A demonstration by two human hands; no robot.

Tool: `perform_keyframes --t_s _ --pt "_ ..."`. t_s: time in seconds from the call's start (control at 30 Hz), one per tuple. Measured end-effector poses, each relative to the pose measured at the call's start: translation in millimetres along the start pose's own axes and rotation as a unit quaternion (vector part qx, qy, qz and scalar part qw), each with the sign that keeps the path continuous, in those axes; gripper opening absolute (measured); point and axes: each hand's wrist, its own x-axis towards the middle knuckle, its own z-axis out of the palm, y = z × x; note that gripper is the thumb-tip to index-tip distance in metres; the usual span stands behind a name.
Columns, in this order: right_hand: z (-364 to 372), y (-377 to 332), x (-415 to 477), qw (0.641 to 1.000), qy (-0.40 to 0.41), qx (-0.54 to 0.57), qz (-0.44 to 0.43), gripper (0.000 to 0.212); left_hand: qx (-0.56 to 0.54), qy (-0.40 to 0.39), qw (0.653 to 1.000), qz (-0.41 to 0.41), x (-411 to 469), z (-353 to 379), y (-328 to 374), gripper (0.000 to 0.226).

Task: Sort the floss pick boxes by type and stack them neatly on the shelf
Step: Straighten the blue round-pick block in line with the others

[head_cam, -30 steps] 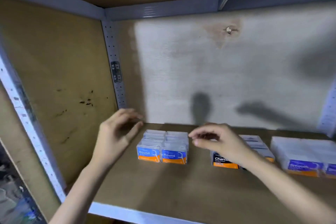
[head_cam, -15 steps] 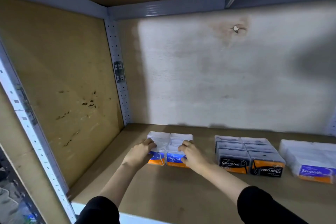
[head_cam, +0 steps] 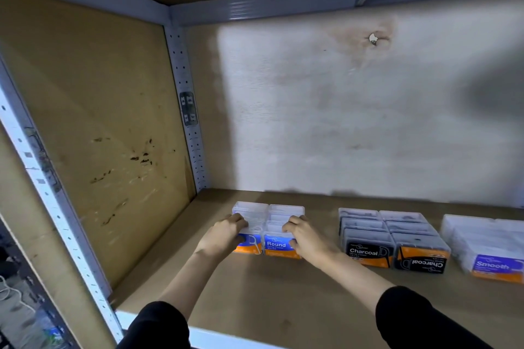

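Fingers of left hand (head_cam: 224, 235) and right hand (head_cam: 307, 238) gripping Round boxes (head_cam: 279, 245), labels facing front, rows running front-to-back.

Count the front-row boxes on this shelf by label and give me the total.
Round boxes: 2
Charcoal boxes: 2
Smooth boxes: 1 label in view; that group runs off the right edge of the picture
Total: 5 in view
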Motion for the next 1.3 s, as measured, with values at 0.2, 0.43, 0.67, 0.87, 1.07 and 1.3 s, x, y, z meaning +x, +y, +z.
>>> perform_keyframes --t_s 0.2,0.43,0.67,0.87,1.07,1.3 --pt "-1.0 2.9 -1.1 1.000 -0.002 0.003 -0.001 0.039 0.001 -0.002 1.000 0.003 0.8 2.6 -0.2 0.038" --pt "-1.8 4.0 -2.0 1.000 0.004 0.007 -0.013 0.039 0.007 0.010 1.000 0.018 1.6 5.2 -1.3 0.036" --pt "-1.5 3.8 -2.1 1.000 0.015 0.011 -0.015 0.038 0.005 0.003 1.000 0.017 1.9 5.2 -2.5 0.036" --pt "-1.9 3.0 -2.4 1.000 0.014 0.017 -0.015 0.039 0.003 0.003 1.000 0.014 1.8 3.9 -1.3 0.035" --pt "-2.1 2.2 -3.8 1.000 0.017 0.021 -0.016 0.038 0.003 -0.006 1.000 0.013 1.1 2.9 -0.6 0.035" --pt "-1.5 3.1 -3.9 1.000 0.017 0.022 -0.013 0.037 -0.008 -0.005 1.000 0.016 0.1 0.2 -1.1 0.034"
